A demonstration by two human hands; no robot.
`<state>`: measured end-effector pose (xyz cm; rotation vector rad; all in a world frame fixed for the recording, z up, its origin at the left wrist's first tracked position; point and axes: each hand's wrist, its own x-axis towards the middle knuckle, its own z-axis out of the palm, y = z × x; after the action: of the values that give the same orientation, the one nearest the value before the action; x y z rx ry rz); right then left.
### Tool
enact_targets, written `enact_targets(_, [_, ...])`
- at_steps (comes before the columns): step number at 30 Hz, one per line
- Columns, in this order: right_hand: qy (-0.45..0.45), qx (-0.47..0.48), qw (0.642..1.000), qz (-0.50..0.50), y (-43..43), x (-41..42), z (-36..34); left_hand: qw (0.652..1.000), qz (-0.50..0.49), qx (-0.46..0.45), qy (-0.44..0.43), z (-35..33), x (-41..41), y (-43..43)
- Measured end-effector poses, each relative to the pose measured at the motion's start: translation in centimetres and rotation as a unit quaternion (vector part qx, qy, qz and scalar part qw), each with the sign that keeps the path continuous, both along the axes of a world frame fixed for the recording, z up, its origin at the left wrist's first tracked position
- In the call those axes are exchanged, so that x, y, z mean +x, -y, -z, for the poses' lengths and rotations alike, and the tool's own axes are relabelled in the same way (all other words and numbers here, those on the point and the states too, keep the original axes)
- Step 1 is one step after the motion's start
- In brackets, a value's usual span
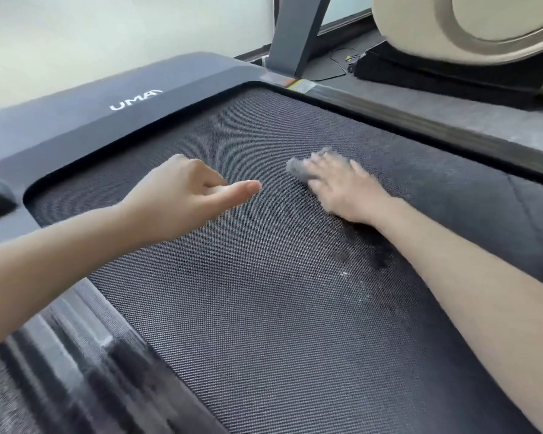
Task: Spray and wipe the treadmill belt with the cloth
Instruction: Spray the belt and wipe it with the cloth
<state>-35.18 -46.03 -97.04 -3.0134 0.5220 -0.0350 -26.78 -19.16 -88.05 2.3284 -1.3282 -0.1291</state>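
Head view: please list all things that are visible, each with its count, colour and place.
treadmill belt: one, dark grey, centre
cloth: one, grey, on belt, right of centre
wet spots: several, dark, on belt, nearer than cloth
motor cover: one, dark grey, upper left
upright post: one, grey, top centre
beige machine: one, beige, top right
left hand: one, fingers curled, empty, left of cloth
right hand: one, flat, pressing cloth

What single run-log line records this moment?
phase: wiping | right hand: pressing cloth on belt | left hand: holds nothing
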Motion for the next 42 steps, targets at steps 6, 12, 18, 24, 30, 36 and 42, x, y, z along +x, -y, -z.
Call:
enact_targets(6, [-0.031, 0.027, 0.989, 0.139, 1.0, 2.2, -0.5, 1.0, -0.002, -0.012, -0.007, -0.6, -0.1, -0.9])
enact_targets(12, [0.006, 0.048, 0.993, -0.111, -11.2, -2.9, -0.8, 1.0, -0.012, -0.018, -0.004, -1.5, -0.6, -1.9])
enact_targets(18, [-0.018, 0.058, 0.956, -0.286, -17.4, -10.7, -0.7, 1.0, -0.002, -0.018, 0.003, -2.1, -0.6, -2.5])
enact_targets(24, [-0.021, 0.031, 0.986, -0.16, -13.2, -5.9, -1.1, 1.0, 0.007, -0.015, 0.008, -1.7, -0.1, -2.1])
enact_targets(30, [-0.032, 0.032, 0.996, 0.083, -2.1, 1.4, -0.9, 1.0, 0.026, -0.006, -0.001, -1.6, 0.5, -2.2])
enact_targets(36, [-0.004, 0.056, 0.997, 0.061, -5.5, 0.4, -0.6, 0.999, 0.035, -0.031, -0.003, -1.6, 1.0, -2.1])
enact_targets(42, [0.0, 0.07, 0.978, -0.196, -15.4, -8.9, -0.9, 0.999, 0.038, -0.023, 0.012, -1.0, 1.1, -1.3])
